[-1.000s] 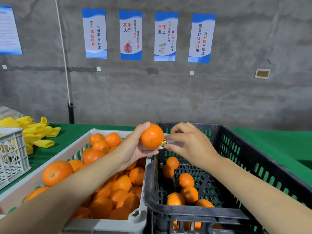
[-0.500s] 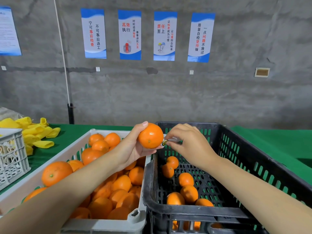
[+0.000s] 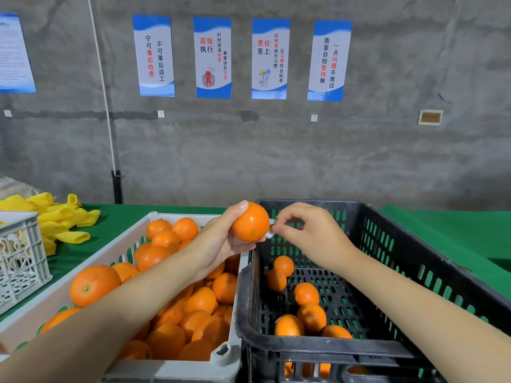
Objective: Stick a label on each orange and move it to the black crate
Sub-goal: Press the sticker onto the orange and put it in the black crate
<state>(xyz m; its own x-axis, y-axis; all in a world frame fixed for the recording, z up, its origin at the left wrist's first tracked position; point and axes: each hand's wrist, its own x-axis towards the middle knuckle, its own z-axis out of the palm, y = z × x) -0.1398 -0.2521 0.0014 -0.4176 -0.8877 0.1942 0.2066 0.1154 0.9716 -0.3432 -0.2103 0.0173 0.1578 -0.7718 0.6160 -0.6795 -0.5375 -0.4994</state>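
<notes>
Currently gripping an orange (image 3: 250,221) in the left hand (image 3: 218,241) above the left rim of the black crate (image 3: 304,352), pinching a label (image 3: 270,231) against it with the right hand (image 3: 309,233). Could crease or lift if pressed unevenly.

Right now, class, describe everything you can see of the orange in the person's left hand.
The orange is round, glossy and bright, with a small green dot on its skin. The left hand grips it, raised above the black crate and its left rim. The right hand pinches a small label at its right side.
</notes>
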